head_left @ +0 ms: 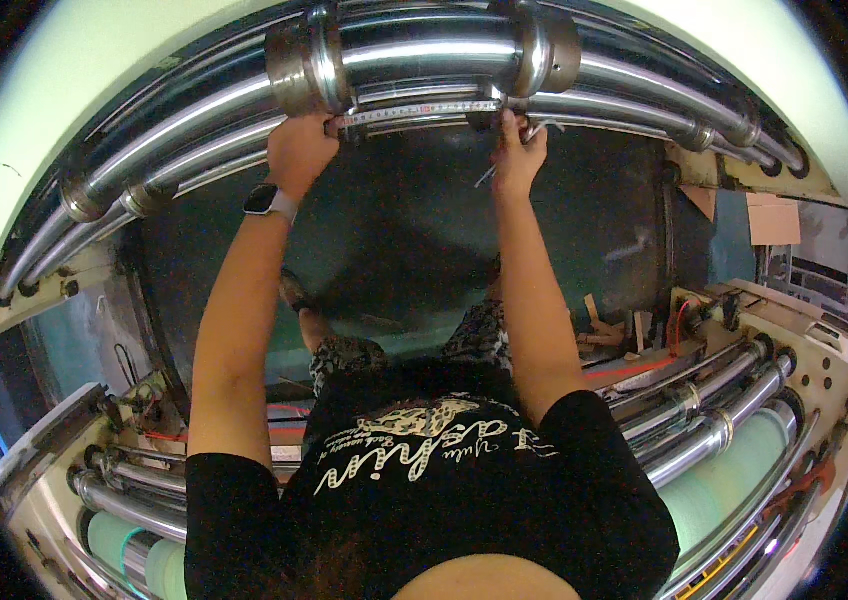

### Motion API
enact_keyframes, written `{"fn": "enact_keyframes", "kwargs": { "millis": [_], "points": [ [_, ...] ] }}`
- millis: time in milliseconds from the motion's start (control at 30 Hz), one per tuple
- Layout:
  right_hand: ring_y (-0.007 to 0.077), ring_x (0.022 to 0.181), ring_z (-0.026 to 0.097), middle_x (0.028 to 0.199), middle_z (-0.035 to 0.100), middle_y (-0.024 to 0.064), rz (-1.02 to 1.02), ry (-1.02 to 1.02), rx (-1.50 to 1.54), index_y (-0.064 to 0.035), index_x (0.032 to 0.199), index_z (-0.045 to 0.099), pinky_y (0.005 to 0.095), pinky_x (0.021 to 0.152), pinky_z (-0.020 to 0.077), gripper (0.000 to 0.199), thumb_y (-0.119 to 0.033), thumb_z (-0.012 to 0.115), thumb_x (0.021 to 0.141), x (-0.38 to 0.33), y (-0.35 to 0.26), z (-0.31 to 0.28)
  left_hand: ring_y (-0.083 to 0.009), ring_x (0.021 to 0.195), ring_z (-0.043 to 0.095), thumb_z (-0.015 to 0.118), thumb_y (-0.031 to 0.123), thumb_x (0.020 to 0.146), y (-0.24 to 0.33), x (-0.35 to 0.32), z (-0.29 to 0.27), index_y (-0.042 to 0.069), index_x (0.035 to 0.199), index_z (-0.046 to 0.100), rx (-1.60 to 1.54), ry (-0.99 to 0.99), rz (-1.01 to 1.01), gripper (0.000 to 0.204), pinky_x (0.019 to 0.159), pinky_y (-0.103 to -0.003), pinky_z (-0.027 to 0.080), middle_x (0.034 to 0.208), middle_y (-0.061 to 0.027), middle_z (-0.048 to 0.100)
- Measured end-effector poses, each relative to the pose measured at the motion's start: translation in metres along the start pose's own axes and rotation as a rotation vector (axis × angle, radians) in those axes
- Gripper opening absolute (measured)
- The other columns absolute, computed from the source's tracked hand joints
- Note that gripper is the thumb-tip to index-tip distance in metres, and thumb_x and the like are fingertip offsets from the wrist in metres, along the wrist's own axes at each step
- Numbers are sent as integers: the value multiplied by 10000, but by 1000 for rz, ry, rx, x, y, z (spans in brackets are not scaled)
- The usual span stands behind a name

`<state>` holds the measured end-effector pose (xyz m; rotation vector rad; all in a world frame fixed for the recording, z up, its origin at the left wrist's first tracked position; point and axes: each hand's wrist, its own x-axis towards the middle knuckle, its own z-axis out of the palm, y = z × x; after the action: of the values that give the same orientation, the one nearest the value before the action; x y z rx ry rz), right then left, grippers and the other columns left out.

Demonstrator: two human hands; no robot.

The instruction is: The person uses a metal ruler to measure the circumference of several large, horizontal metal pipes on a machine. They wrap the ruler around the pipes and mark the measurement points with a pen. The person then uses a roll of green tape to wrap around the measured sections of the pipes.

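A white measuring tape point(414, 109) is stretched between my hands, just below and along a thick shiny steel shaft point(429, 52). My left hand point(302, 155), with a watch point(270, 201) on its wrist, pinches the tape's left end beside a worn metal collar point(292, 80). At the tape's other end, under a second collar point(557, 50), my right hand point(519, 160) is closed with its thumb by the strip. A thin metal piece sticks out on both sides of the right hand; its kind cannot be made out.
Thinner rods point(634, 112) run parallel to the shaft between cream machine frames. Behind me stand more steel rollers point(719, 425) and a pale green roll point(729, 470). Cardboard pieces point(772, 219) and wood scraps point(599, 322) lie to the right. A red hose point(681, 325) hangs near the rollers.
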<state>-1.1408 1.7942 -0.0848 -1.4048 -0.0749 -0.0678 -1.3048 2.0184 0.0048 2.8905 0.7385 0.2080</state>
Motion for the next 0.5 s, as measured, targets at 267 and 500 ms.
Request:
{"fn": "enact_keyframes", "kwargs": {
  "millis": [267, 500],
  "points": [
    [89, 731, 485, 798, 582, -2, -97, -127, -58, -42, 910, 572, 238, 676, 400, 138, -115, 620, 803, 9, -7, 16, -320, 718, 595, 534, 246, 751, -3, -1, -1, 134, 836, 647, -71, -17, -25, 181, 629, -428, 470, 758, -134, 621],
    [70, 688, 477, 774, 567, -15, -23, -146, -92, -32, 874, 547, 223, 628, 403, 111, -104, 607, 815, 13, 1, 8, -315, 724, 596, 527, 260, 751, -7, -1, 5, 120, 808, 632, -98, 10, -10, 185, 627, -426, 476, 744, -119, 622]
  ]
}}
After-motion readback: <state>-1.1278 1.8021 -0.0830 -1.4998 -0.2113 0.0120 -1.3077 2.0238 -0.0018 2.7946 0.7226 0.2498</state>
